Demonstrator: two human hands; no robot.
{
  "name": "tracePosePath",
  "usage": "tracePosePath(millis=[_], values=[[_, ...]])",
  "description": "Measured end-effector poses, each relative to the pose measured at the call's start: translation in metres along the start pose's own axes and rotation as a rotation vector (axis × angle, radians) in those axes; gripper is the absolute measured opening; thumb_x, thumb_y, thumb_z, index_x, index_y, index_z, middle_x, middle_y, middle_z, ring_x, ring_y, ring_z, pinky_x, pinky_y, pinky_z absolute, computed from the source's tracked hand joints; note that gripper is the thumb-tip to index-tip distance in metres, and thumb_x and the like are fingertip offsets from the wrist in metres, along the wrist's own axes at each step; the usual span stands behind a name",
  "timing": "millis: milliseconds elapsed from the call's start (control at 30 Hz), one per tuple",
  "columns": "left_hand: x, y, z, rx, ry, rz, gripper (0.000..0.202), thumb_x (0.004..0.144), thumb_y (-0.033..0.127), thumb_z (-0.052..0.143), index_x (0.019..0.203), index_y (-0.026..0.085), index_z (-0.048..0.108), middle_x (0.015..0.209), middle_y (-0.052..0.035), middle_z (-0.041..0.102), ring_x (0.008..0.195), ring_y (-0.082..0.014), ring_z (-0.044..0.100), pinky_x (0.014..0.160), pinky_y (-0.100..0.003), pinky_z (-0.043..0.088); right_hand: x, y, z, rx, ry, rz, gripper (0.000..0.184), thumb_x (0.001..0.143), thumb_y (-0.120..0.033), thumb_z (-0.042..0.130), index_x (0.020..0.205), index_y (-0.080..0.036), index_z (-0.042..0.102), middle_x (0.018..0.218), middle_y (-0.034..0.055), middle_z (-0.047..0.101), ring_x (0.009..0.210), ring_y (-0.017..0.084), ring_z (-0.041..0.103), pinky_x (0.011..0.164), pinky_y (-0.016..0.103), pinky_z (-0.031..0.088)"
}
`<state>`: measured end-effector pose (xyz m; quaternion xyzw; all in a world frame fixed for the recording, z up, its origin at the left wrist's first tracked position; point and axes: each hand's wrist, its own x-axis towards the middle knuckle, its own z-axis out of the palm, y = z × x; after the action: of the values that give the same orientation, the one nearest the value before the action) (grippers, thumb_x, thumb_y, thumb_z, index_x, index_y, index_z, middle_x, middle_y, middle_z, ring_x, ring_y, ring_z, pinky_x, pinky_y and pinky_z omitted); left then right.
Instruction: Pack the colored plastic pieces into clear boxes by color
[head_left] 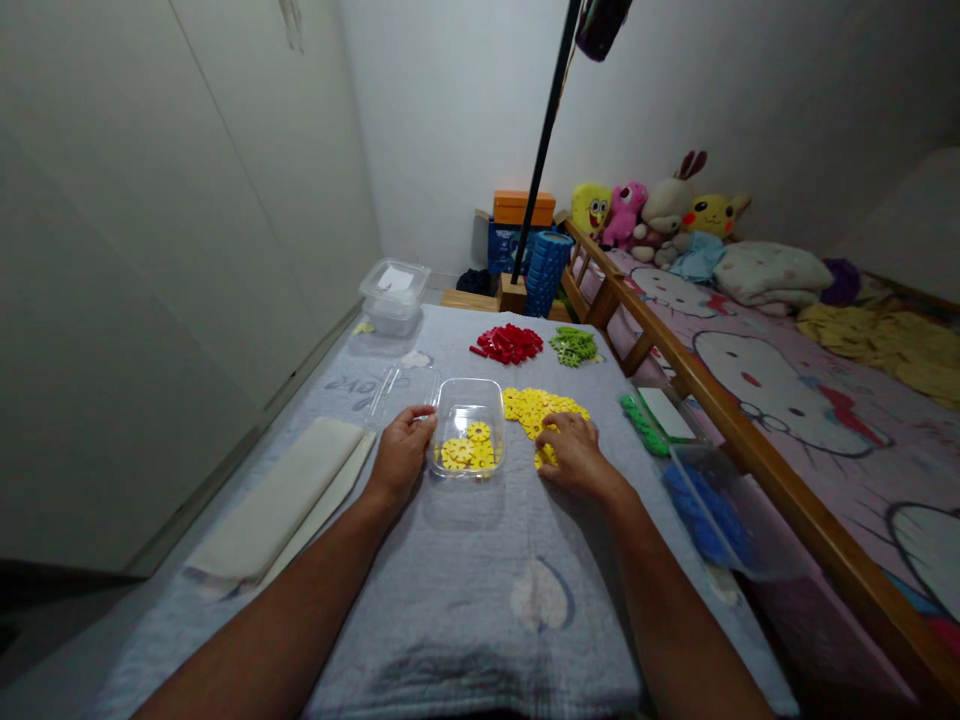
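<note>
Yellow discs (532, 403) lie beneath the curled fingers of the right hand (576, 452), grip unclear, beside the clear box (465, 402), whose left side the left hand (402, 450) holds.

Discs (461, 453) in tub (469, 400), disc pile (531, 408) to its right, lid (405, 392) to its left, bed (670, 348) right of table (465, 570)

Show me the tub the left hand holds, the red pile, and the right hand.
Tub (471, 392), head view: inside far wall.
Red pile (511, 344), head view: its middle.
Right hand (574, 448), head view: back of hand.
</note>
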<state>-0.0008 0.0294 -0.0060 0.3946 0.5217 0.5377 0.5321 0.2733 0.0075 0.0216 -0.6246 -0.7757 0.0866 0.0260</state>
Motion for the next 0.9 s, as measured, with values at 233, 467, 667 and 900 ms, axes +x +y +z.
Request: tracePosePath(millis=[233,467,667,900], values=[[-0.002,0.002,0.001,-0.004,0.001,-0.006,0.041,0.071,0.044,0.070,0.100,0.016,0.062,0.052,0.0103,0.045,0.042,-0.0066,0.035,0.044,-0.018,0.027,-0.002,0.002,0.002,0.073,0.056,-0.020,0.023,0.071,-0.019,0.074,0.093,-0.022,0.073,0.131,0.0083,0.057,0.126,0.029,0.041,0.105,0.044,0.028],[0.001,-0.001,0.000,-0.007,-0.018,-0.001,0.041,0.071,0.046,0.070,0.100,0.017,0.062,0.052,0.0098,0.046,0.043,-0.0070,0.038,0.044,-0.018,0.027,0.005,-0.003,-0.018,0.454,0.097,-0.161,0.005,0.077,-0.015,0.070,0.073,-0.018,0.069,0.083,0.0030,0.065,0.084,0.017,0.058,0.081,0.030,0.042],[0.002,-0.001,0.000,-0.018,-0.021,-0.010,0.044,0.070,0.047,0.072,0.100,0.017,0.063,0.055,0.0081,0.051,0.044,-0.0076,0.043,0.045,-0.018,0.030,0.021,-0.043,-0.033,0.650,0.329,-0.088,0.008,0.084,-0.021,0.064,0.083,-0.019,0.071,0.084,0.0025,0.071,0.078,0.015,0.062,0.075,0.027,0.045],[0.003,-0.003,-0.001,-0.046,-0.045,-0.011,0.043,0.070,0.046,0.073,0.100,0.017,0.062,0.053,0.0095,0.049,0.042,-0.0069,0.041,0.044,-0.018,0.030,0.054,-0.096,-0.036,0.192,0.155,-0.157,0.022,0.090,-0.022,0.058,0.105,-0.024,0.074,0.098,0.0070,0.074,0.097,0.023,0.062,0.090,0.037,0.039]])
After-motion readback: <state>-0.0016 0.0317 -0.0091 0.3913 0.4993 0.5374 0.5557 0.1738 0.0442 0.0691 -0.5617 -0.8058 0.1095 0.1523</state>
